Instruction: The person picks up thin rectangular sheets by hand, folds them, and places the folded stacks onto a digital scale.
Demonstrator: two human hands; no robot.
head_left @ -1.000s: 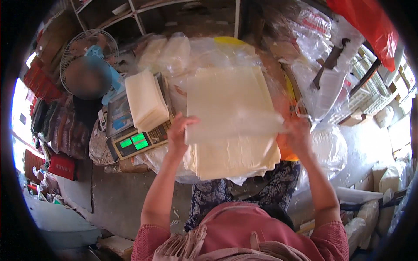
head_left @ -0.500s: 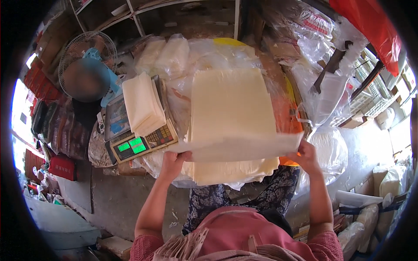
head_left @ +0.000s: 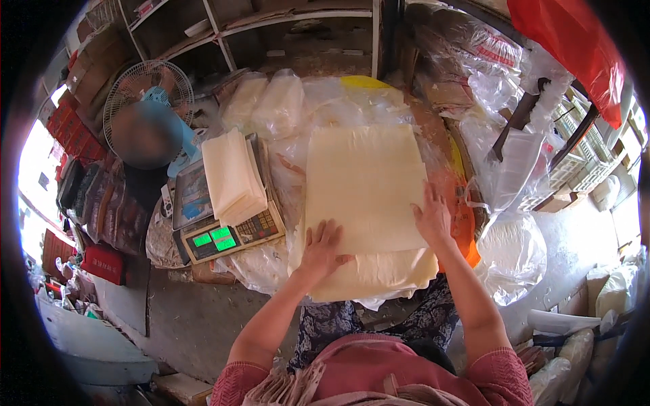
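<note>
At near end of worktable (head_left: 288, 186), on plastic film: stack of pale cream sheets (head_left: 369, 169), lying flat, straight ahead of torso. Top sheet (head_left: 365, 220) ending short of lower layers (head_left: 389, 274), these exposed toward the body. Left hand (head_left: 323, 249) palm down near left edge of top sheet, fingers open and spread, gripping nothing. Right hand (head_left: 433, 215) at right edge, a little farther out, fingers extended and slightly apart, nothing pinched. Pressure: cannot tell.

Judgement on smoothing: keep both palms flat, press lightly, sweep from middle outward to drive creases off the sides. Check side edges for alignment with layers beneath. Avoid digging in fingertips; material apparently thin, probably quick to crease.

Counts, near to far. Hands: two. Stack under hands: one; individual sheets too tightly layered to count. Clear bag (head_left: 513, 257) with pale contents, right of table: one. Scale (head_left: 256, 227) left of stack, green display lit: one. Folded bundle (head_left: 233, 176) resting on scale: one, leaves not countable. Clear-wrapped packs (head_left: 281, 105) beyond: two visible. Fan (head_left: 157, 98), blue, far left: one. Shelving (head_left: 298, 16) at back: bays cut off at upper edge, total not countable.
</note>
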